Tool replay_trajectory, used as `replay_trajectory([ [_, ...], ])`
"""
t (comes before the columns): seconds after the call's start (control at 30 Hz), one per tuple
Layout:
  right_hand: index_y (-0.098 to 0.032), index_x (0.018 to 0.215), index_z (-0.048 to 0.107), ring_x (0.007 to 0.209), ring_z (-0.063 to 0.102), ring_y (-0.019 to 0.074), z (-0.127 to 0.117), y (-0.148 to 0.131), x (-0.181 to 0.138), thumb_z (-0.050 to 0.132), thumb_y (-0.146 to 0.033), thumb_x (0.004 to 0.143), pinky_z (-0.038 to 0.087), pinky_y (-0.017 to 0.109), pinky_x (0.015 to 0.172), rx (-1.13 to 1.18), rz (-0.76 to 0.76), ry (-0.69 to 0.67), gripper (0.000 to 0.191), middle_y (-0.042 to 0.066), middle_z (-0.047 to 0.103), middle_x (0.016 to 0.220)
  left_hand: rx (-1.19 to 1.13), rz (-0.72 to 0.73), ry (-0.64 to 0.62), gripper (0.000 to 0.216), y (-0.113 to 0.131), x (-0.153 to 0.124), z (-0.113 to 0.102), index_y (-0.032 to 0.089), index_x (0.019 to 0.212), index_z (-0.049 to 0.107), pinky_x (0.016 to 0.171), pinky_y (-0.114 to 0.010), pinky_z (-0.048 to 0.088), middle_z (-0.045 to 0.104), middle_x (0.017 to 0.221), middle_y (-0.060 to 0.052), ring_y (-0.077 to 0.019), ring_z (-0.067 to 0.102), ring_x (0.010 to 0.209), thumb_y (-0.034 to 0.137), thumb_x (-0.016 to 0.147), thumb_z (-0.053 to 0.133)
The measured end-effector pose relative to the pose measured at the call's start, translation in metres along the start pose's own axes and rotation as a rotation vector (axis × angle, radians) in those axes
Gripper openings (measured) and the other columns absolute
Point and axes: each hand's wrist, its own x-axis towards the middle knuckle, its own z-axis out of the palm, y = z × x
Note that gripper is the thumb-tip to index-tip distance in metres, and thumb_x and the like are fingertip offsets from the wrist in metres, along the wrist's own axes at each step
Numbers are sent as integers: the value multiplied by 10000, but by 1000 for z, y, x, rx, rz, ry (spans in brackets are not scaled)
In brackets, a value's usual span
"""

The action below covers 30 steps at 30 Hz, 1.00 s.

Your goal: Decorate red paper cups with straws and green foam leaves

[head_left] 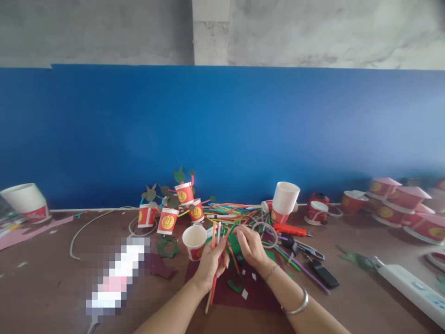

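My left hand [211, 263] is closed around several drinking straws. An orange straw [213, 230] and a white one [219, 233] rise above its fingers, and a red one [213, 288] slants out below. My right hand [249, 246], its fingers curled together, is just right of the straws' upper part; what lies in its fingertips is hidden. Dark green paper [235, 241] shows between the hands. Beneath them lies a maroon sheet [229, 299] with green scraps and small white pieces. An upright paper cup [193, 240] stands beside my left hand.
Red cup figures with green paper shapes [168, 221] stand behind at left. More straws [225, 211] lie at the back. At right are a stacked white cup [285, 197], an orange-red tool [290, 230], keys, a black fob [324, 273] and a power strip [412, 287].
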Motion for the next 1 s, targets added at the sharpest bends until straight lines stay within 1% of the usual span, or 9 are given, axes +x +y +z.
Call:
replay_trajectory([
  [0.1,-188,745,544,579,521,126,4,-6,-1,357,-247,920,396,229,586,-3,-12,-48,263,7,566,645,24,5,-4,432,-1,0,-1,162,752,499,253,-147,106,495,373,75,-10,243,228,575,729,624],
  [0.17,-188,831,563,585,536,127,5,-7,-2,366,-218,909,404,226,593,8,4,-59,214,6,582,664,30,1,-2,428,0,0,-1,162,748,496,254,-147,109,496,374,75,-9,244,226,571,732,624],
  [0.27,-188,921,568,624,555,140,6,-3,-2,368,-152,851,423,234,619,23,10,11,215,18,591,705,28,-11,-12,446,0,0,-2,153,781,519,259,-152,108,505,369,69,-13,251,214,585,729,614],
  [0.33,-194,768,561,608,530,144,7,0,-2,368,-125,790,411,243,602,27,-2,55,206,17,560,661,20,-25,-25,462,0,0,-2,146,787,530,261,-154,108,511,363,61,-16,257,209,596,720,612],
  [0.43,-210,526,409,491,403,120,7,5,-3,363,-136,725,324,245,511,51,21,19,218,-20,413,512,-6,-40,-31,469,-1,1,-2,151,773,519,259,-151,118,521,366,54,-18,270,212,603,705,621],
  [0.53,-215,493,310,455,299,104,9,8,-3,339,-162,718,246,248,468,70,66,-7,233,-42,294,473,-33,-45,-26,471,-2,1,-1,164,780,498,254,-150,132,539,379,48,-28,294,214,615,708,612],
  [0.67,-220,521,271,451,271,96,13,9,-1,311,-231,829,225,240,446,70,153,51,311,-53,270,481,-66,-56,-13,483,-3,0,1,172,803,483,244,-149,153,552,392,50,-37,308,209,625,701,611],
  [0.77,-219,547,311,459,315,98,16,8,1,319,-297,887,262,228,443,77,194,86,349,-53,314,496,-76,-57,-16,483,-3,0,1,175,806,473,241,-147,169,557,396,50,-38,315,206,625,699,613],
  [1.0,-172,844,633,622,564,152,21,2,2,431,-267,876,444,251,570,171,180,76,225,50,645,725,-68,-69,-8,479,1,-2,2,178,782,460,244,-148,165,549,389,55,-33,308,201,621,697,623],
])
